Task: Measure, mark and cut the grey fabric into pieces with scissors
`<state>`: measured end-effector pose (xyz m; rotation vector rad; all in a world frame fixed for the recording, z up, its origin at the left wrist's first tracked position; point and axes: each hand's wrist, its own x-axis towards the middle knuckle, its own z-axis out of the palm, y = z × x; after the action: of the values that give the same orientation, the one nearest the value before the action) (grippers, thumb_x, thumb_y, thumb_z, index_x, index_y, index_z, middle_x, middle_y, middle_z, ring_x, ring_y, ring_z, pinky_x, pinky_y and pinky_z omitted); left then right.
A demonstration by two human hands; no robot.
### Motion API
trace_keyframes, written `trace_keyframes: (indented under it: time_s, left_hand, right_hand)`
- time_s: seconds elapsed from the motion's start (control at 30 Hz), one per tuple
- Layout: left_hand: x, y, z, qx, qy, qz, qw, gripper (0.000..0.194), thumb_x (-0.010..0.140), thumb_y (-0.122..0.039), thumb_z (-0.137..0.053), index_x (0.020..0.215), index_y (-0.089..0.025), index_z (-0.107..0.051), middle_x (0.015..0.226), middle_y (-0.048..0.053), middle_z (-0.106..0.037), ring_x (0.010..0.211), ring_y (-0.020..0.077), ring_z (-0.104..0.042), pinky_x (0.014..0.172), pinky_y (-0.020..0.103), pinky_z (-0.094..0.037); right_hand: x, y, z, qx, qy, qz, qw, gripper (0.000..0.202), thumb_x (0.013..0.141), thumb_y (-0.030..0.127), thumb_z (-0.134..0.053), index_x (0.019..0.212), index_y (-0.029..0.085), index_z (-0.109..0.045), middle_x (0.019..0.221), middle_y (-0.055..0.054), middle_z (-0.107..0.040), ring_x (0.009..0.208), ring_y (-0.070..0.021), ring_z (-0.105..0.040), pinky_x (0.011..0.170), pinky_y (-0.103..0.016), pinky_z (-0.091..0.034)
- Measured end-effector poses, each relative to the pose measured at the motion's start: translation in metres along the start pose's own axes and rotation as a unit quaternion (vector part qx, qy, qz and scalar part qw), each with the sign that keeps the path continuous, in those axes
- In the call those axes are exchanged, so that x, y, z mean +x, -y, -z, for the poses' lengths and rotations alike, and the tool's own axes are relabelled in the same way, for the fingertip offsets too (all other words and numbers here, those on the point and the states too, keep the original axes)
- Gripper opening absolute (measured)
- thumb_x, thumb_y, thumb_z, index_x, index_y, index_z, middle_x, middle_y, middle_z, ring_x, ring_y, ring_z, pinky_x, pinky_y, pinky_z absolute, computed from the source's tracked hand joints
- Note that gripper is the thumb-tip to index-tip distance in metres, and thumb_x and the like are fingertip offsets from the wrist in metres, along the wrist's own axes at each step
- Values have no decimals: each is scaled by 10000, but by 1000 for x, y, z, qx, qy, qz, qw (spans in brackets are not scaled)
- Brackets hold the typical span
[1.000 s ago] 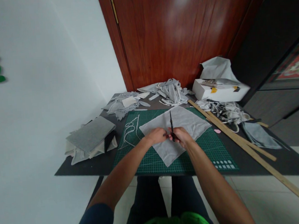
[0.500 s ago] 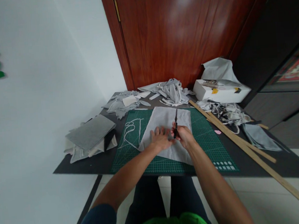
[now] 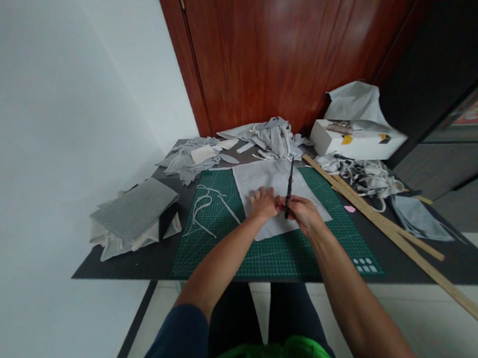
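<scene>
A light grey piece of cloth (image 3: 259, 174) lies on the green cutting mat (image 3: 249, 263). My left hand (image 3: 264, 203) rests on the middle of the cloth, its fingers bent a little and apart. Black scissors (image 3: 290, 181) are in my right hand (image 3: 307, 213), closed round their handles. Their blades point away from me over the right part of the cloth and look nearly together. The tips of both hands almost meet beside the handles. White cord (image 3: 200, 207) lies in loops on the mat left of the cloth.
Stacked grey fabric (image 3: 137, 209) lies at left. Fabric scraps (image 3: 191, 155) and a crumpled heap (image 3: 277, 134) are along the back. At right are a white box (image 3: 360, 142), tangled strips (image 3: 365, 177), long wooden rulers (image 3: 392, 236) and folded grey cloth (image 3: 418, 217).
The cloth has turned on the mat, its near edge now farther from me. My left hand has shifted slightly away from me, and my right hand with the scissors a little to the right.
</scene>
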<state>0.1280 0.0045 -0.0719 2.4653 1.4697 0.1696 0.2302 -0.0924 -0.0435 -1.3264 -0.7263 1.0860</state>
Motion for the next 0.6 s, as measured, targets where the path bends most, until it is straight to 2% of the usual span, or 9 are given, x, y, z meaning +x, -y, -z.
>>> trace_keyframes:
  time_s: [0.07,0.1,0.2,0.3,0.37,0.47,0.53,0.6]
  left_hand:
    - [7,16,10,-43,10,-24,999,495,945,-305,-520,1429,-246,-610,1505,105,-589,1397,330,-518,1151,499,-428]
    - [9,26,16,-49,11,-21,999,457,936,-236,-509,1366,-244,-664,1442,88,-648,1363,283,-562,1151,437,-440]
    - [8,61,27,-61,-10,-17,998,457,907,-162,-521,1323,-218,-702,1381,75,-697,1340,227,-597,1170,357,-428]
    - [-6,86,31,-73,-39,-72,994,421,865,-157,-579,1247,-207,-749,1334,70,-725,1296,231,-628,1170,355,-437]
    - [-20,92,29,-69,-34,-143,987,397,857,-209,-630,1234,-220,-754,1339,67,-718,1295,239,-621,1172,372,-433]
    - [-43,89,25,-35,31,-239,970,499,836,-407,-728,1311,-256,-704,1455,76,-634,1401,275,-523,1215,439,-364]
    - [-55,83,23,-4,81,-245,966,671,802,-547,-751,1406,-282,-630,1578,92,-512,1503,319,-392,1253,532,-265]
    - [-63,76,23,16,107,-219,970,767,798,-615,-729,1480,-310,-552,1665,94,-389,1562,341,-277,1263,613,-162]
  right_hand:
    - [-1,-1,3,-32,6,-11,999,242,682,359,-812,716,150,-695,637,-55,-698,500,-110,-525,397,-216,-314]
    - [-2,-2,3,-45,10,-20,999,239,685,360,-808,711,150,-698,625,-53,-697,489,-108,-513,400,-220,-313]
    - [-9,-7,-2,-69,34,-41,996,263,704,389,-817,734,148,-715,620,-53,-701,492,-110,-518,412,-221,-319]
    - [-19,-12,-10,-80,61,-40,994,316,697,426,-855,732,147,-711,609,-45,-690,499,-107,-526,419,-214,-332]
    - [-26,-13,-13,-87,80,-46,992,340,683,431,-882,707,149,-693,594,-38,-677,489,-99,-517,417,-207,-339]
    - [-38,-11,-14,-87,106,-66,988,336,697,399,-885,665,152,-660,607,-47,-684,504,-100,-547,420,-192,-360]
    - [-46,-10,-13,-78,119,-71,987,303,737,367,-857,666,154,-654,649,-59,-709,547,-112,-599,450,-184,-407]
    - [-54,-10,-12,-69,116,-75,988,242,776,326,-823,699,154,-671,675,-63,-725,598,-130,-647,503,-186,-465]
